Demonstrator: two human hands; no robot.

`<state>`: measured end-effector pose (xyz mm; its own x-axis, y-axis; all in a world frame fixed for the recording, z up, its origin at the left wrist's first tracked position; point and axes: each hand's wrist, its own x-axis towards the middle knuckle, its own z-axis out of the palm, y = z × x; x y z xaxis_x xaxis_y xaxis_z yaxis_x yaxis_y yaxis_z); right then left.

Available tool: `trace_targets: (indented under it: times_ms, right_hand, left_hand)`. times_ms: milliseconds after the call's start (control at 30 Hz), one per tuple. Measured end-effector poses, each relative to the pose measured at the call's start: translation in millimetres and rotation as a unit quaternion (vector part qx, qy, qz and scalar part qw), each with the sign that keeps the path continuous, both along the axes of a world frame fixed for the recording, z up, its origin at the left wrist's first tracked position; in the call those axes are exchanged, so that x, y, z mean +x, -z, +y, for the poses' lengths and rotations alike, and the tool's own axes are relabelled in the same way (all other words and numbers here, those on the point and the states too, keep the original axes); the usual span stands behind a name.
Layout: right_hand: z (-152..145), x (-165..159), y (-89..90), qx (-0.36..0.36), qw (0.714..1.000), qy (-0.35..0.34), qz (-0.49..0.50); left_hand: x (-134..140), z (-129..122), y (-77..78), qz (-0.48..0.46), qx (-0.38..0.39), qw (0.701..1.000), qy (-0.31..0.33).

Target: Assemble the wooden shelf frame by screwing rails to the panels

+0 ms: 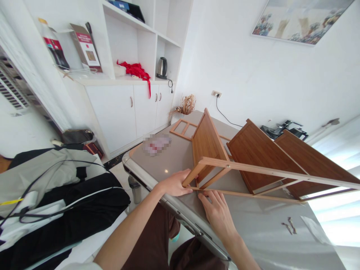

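A wooden shelf unit [253,167] lies on its side on the grey table [157,163], with several brown shelf boards [260,157] standing up between its side frames. My left hand [177,184] is closed around the near corner of the frame, where a short end piece [192,175] meets the lower rail. Some of its fingers are hidden behind the wood. Just to the right, my right hand [216,210] touches the same lower rail with bent fingers, thumb and fingertips close together. Whatever sits between those tips is too small to make out.
Two small metal tools [291,225] and a clear plastic bag [316,229] lie at the table's right. A blurred packet [156,145] rests on the left. A black appliance [284,129] stands behind the shelf. Dark clothes and cables [64,195] are piled at left.
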<state>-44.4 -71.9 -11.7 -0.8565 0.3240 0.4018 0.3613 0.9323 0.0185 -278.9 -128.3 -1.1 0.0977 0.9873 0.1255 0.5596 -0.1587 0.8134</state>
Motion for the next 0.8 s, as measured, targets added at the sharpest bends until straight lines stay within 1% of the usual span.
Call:
trace_targets:
  times_ms: [267, 433, 533, 667, 800]
  right_hand:
    - [-4, -4, -7.9, 0.060, 0.998, 0.000, -0.029]
    - [-4, -7, -11.8, 0.085, 0.996, -0.004, -0.039]
    - [-6, -7, -9.7, 0.076, 0.997, 0.008, -0.026]
    - [-7, -6, -3.8, 0.039, 0.999, 0.026, 0.017]
    - [-7, -5, -1.3, 0.013, 0.999, 0.016, 0.044]
  left_hand:
    - [0, -1, 0.0, -0.007, -0.005, 1.000, -0.002]
    - [1, 0, 1.2, -0.011, -0.005, 1.000, -0.004]
    - [1, 0, 1.2, -0.008, -0.008, 1.000, -0.008]
    - [1, -1, 0.4, -0.002, -0.007, 1.000, -0.008]
    - [1, -1, -0.7, 0.002, -0.007, 1.000, -0.008]
